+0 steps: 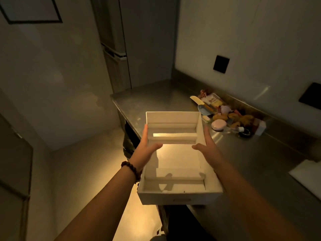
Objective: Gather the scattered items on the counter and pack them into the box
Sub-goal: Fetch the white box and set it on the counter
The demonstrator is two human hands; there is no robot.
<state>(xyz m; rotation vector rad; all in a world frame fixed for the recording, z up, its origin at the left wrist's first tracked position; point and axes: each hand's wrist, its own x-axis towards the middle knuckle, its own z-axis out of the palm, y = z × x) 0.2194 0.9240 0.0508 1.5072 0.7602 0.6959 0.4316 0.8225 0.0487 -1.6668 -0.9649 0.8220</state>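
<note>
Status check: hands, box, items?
Left hand and right hand grip the white box by its sides. Box empty, held up. Items piled on counter. Nothing blocking.

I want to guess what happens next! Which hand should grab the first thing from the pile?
Probably the right hand. The pile of items lies on the counter to the right of the box, nearer that hand. The left hand would have to cross over the box.

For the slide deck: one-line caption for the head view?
Both hands hold an empty white box beside a cluttered steel counter.
</note>
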